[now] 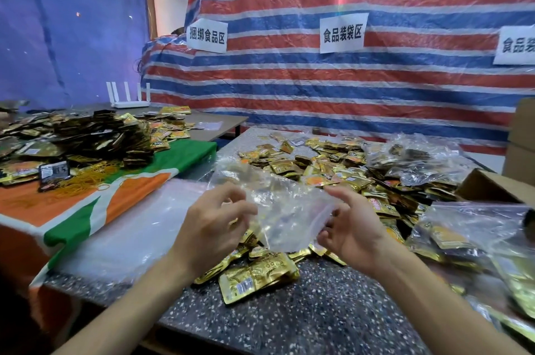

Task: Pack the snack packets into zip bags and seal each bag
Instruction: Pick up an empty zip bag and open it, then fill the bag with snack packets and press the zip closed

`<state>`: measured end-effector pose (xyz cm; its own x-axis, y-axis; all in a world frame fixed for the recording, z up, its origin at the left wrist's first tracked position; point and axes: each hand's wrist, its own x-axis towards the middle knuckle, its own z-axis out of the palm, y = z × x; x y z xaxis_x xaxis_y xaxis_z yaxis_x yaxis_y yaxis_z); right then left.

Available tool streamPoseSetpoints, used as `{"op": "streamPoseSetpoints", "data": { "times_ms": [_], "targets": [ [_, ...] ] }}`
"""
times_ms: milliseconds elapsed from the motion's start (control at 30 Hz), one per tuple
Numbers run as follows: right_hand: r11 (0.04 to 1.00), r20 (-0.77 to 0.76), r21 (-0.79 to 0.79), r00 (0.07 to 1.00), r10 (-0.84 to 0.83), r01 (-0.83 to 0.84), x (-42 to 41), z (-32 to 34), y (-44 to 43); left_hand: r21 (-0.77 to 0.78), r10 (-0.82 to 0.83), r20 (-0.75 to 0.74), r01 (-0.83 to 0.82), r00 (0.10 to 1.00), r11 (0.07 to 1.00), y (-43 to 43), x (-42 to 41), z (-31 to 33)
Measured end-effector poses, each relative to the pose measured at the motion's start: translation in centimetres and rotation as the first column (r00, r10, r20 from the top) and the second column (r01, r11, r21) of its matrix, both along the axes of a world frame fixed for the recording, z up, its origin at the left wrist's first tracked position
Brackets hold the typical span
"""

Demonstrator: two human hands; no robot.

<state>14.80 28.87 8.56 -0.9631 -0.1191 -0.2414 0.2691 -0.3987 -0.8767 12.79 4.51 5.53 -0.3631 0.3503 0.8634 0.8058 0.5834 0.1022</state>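
Status: partway through. Several filled bags [451, 227] are lying right of the packet pile [327, 169], and more are heaping up behind it (can't confirm every zip is closed). Plenty of loose packets are sitting on the speckled table [289, 311], so I'm judging most of the work is left.

Current item: a clear zip bag [283, 215] is hanging just above the near edge of the pile. It's looking empty, with gold showing through from below. The left hand [214, 227] is pinching the bag's left edge, fingers curled. The right hand [356, 227] is pinching the right edge by the pinkish zip strip. The bag is stretching between them, touching both.

I'm reading this as opening the mouth before loading. The clear plastic [139, 224] left of the pile is probably blank bag stock.
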Motion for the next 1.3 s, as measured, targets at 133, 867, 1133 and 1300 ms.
{"op": "streamPoseSetpoints", "data": {
  "times_ms": [133, 867, 1133, 1300],
  "targets": [
    [1.000, -0.022, -0.005, 1.000, 0.010, -0.010, 2.2, 0.3, 3.4, -0.047, -0.013, 0.055, 0.016, 0.998, 0.999, 1.5, -0.3, -0.9],
    [0.764, -0.295, 0.579, 0.946, -0.131, 0.286, 6.6, 0.7, 8.6, 0.469, -0.424, 0.839, -0.058, 0.342, 0.881, 12.1, 2.3, 2.7],
    [0.554, -0.087, 0.825, 0.994, -0.067, 0.110, 5.6, -0.4, 8.9, 0.225, -0.233, 0.905, 0.065, 0.355, 0.972, 13.0, 2.8, 2.3],
    [0.720, -0.155, 0.668, 0.981, -0.113, 0.188, 5.1, -0.2, 8.1, 0.333, -0.337, 0.926, 0.054, 0.172, 0.941, 12.3, 1.5, 2.3]
  ]
}}
